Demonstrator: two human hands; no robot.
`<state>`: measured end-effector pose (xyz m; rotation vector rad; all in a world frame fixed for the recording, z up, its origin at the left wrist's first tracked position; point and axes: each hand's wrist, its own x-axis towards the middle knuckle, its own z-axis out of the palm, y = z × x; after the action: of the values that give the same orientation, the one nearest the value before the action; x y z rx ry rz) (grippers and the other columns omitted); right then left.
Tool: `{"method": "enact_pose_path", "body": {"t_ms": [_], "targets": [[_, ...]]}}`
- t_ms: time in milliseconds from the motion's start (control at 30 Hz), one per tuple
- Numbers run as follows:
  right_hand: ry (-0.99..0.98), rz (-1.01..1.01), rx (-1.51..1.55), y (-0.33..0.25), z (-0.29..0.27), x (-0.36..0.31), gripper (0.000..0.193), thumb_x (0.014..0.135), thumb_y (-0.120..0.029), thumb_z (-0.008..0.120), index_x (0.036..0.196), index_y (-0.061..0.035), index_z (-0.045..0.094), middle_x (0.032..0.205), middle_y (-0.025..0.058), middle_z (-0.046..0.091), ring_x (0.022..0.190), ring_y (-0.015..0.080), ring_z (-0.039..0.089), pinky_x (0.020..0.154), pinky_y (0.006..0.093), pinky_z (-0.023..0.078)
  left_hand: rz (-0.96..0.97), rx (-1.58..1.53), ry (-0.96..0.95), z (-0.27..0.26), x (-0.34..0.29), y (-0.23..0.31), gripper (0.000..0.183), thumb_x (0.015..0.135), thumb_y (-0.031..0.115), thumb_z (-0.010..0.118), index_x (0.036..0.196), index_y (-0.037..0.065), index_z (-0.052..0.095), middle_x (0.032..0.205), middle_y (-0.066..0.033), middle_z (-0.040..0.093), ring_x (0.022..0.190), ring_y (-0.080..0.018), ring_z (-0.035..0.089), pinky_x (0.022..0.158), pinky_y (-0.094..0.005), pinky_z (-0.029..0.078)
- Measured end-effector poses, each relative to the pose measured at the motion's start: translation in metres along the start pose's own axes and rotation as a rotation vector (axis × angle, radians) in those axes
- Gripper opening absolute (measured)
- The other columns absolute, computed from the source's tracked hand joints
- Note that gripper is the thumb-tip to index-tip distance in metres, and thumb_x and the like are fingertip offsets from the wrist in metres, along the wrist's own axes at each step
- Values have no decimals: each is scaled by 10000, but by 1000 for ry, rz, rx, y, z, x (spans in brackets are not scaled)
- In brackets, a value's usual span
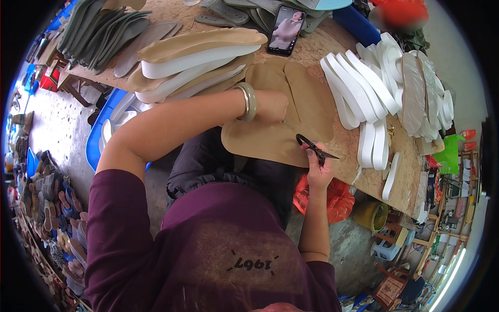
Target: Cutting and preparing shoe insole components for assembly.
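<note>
Tan sole-shaped sheets (265,143) lie overlapped at the table's near edge, partly over my lap. My left hand (270,106) rests on them with its fingers curled in; whatever it grips there is hidden, though a small bluish speck shows by the fingertips. A pale bangle circles that wrist. In my right hand (318,174) is a pair of black-handled scissors (323,154), held at the right edge of the sheets with the pointed end turned to the right. Another tan sheet (312,96) extends toward the back right.
Tan-topped white soles (202,52) are stacked at the back left, near grey insoles (109,39). White soles (353,88) cluster at the right. A phone (285,30) lies at the back. Below are a blue tub (95,143), a red plastic bag (335,202) and a yellowish bucket (370,216).
</note>
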<state>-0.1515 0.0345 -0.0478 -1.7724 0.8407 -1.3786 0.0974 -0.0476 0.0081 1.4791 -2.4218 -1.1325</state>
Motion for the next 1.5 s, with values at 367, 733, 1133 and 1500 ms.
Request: {"method": "enact_pose_path", "body": {"t_ms": [367, 733, 1133, 1500], "targets": [[-36, 173, -77, -13, -3, 10, 188, 921, -33, 677, 1102, 14, 656, 945, 73, 718, 862, 131, 661, 793, 265, 513, 204, 345, 530, 90, -89, 70, 451, 791, 334, 730, 1087, 25, 584, 1071, -129, 590, 1043, -299, 591, 906, -386, 479], [-1, 258, -213, -36, -20, 15, 219, 935, -21, 647, 1143, 46, 644, 998, 100, 730, 940, 148, 675, 877, 277, 516, 534, 378, 696, 108, -68, 35, 344, 781, 143, 595, 1095, 5, 626, 1160, -101, 617, 1152, -256, 579, 998, -384, 459], [-480, -80, -559, -53, 9, 38, 435, 652, 93, 707, 1052, -78, 692, 952, 72, 687, 835, 290, 668, 704, 348, 561, 591, 288, 684, 126, -64, 30, 372, 793, 114, 613, 1146, 12, 671, 1124, -91, 646, 1117, -224, 590, 939, -354, 476], [79, 67, -324, -12, 19, 40, 214, 866, 7, 662, 1076, -20, 633, 940, 113, 677, 830, 224, 669, 733, 325, 544, 564, 363, 718, 118, -61, 36, 426, 788, 131, 575, 1195, 26, 649, 1239, -109, 644, 1174, -215, 610, 946, -344, 474]]}}
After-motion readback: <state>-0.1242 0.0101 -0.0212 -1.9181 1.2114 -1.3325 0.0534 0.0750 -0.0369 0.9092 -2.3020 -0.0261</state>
